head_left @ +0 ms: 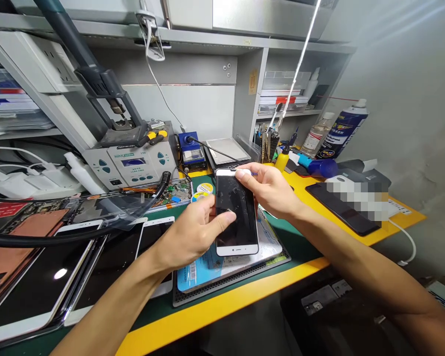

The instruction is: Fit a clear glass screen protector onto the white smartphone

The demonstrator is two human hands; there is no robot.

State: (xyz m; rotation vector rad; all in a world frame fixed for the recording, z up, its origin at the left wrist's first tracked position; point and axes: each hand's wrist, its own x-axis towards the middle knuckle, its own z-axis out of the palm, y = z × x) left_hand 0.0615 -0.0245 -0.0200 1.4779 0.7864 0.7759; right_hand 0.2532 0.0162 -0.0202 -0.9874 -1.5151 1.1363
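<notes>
**Q:** Near the bench's (226,307) front edge, where was the phone (236,215)?

**A:** Over the mat (222,288), screen up and tilted toward the wearer, probably so that the dark glass faced the eye squarely. Whether its lower end rested there could not be told.

**Q:** How did the left hand (193,235) hold it?

**A:** Curled round the left edge, thumb (222,222) pressed on the glass, fingers hidden behind.

**Q:** And the right hand (270,190)?

**A:** Nearly closed, pinching the top edge between thumb and forefinger. The two opposed grips likely steadied the phone.
</notes>
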